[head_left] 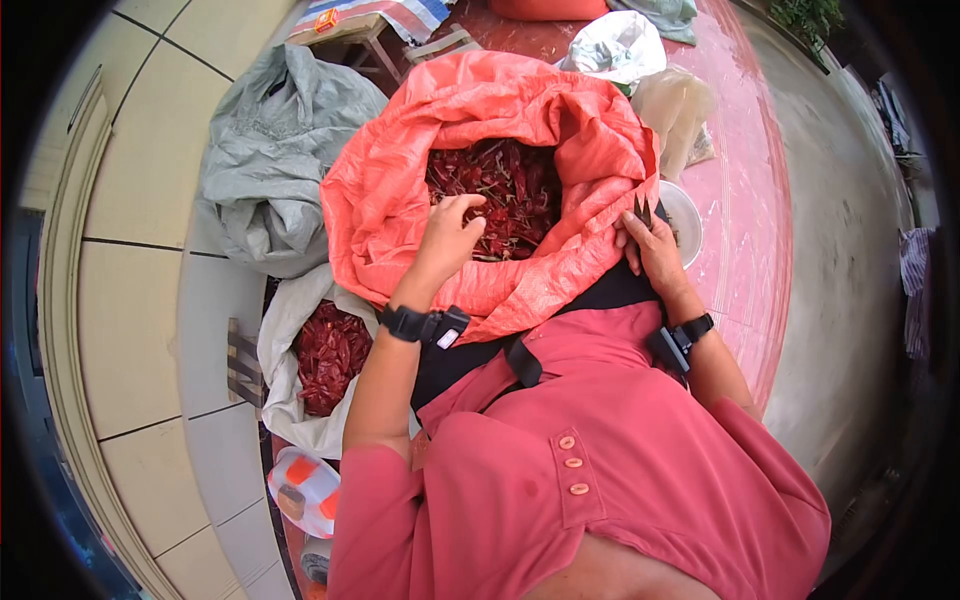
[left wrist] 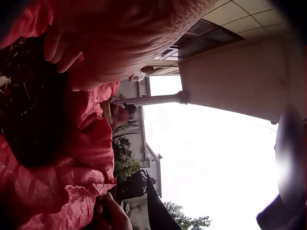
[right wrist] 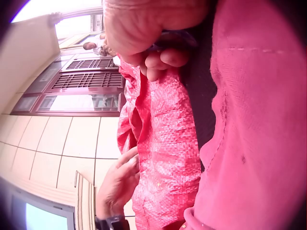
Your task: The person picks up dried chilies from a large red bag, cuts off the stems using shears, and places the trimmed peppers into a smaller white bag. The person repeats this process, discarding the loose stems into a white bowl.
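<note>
Dried red chilies (head_left: 505,190) fill the mouth of a large pink-red woven sack (head_left: 375,200) at the person's lap. Over its left edge, the left hand (head_left: 450,238) reaches in with loosely bent fingers at the chilies; nothing is seen held in it. The left wrist view shows this hand (left wrist: 120,38) above the dark opening. Beside the sack's right rim, the right hand (head_left: 658,255) grips small dark scissors (head_left: 643,212), blades pointing away from the body. In the right wrist view the right hand's (right wrist: 153,28) fingers are curled against the sack (right wrist: 168,129).
A white sack (head_left: 280,335) of red chilies stands at the lower left, below a grey-green sack (head_left: 265,150). Right of the red sack is a white bowl (head_left: 690,225), partly hidden by the right hand. Beyond lie a white bag (head_left: 620,48) and a wooden stool (head_left: 375,55).
</note>
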### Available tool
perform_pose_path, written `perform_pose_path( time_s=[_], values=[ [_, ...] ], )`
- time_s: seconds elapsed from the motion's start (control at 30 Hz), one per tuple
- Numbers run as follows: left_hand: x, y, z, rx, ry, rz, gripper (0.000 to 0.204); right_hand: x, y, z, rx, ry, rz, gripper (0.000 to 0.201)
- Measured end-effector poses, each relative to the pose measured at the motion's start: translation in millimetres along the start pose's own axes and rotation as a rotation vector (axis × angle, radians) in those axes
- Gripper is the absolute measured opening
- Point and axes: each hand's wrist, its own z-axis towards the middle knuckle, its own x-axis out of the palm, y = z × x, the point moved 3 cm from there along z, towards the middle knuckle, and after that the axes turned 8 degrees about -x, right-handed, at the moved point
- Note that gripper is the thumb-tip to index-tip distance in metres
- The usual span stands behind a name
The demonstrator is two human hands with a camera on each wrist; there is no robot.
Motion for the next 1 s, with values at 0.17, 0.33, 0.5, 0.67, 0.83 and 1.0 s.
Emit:
perform_pose_path(
  time_s=[0.17, 0.33, 0.5, 0.67, 0.83, 1.0],
  values=[
    [106, 32, 84, 0.026, 0.05, 0.066, 0.035, -2, 1, 0, 0.012, 0.005, -0.013, 0.027],
    [141, 47, 89, -0.113, 0.157, 0.273, 0.043, -4, 0, 0, 0.013, -0.008, 0.003, 0.027],
    [121, 45, 60, -0.144, 0.103, 0.143, 0.046, -4, 0, 2, 0.004, 0.003, 0.026, 0.026],
    [85, 36, 29, -0.152, -0.026, -0.362, 0.031, -2, -1, 2, -0.007, -0.015, 0.007, 0.027],
    [47, -4, -4, -0.436, 0.105, -1.047, 0.019, 1, 3, -2, -0.015, -0.029, 0.018, 0.029],
    [24, -35, -21, -0.336, 0.035, -1.147, 0.021, 0, 4, -4, -0.067, -0.013, 0.04, 0.034]
  ],
)
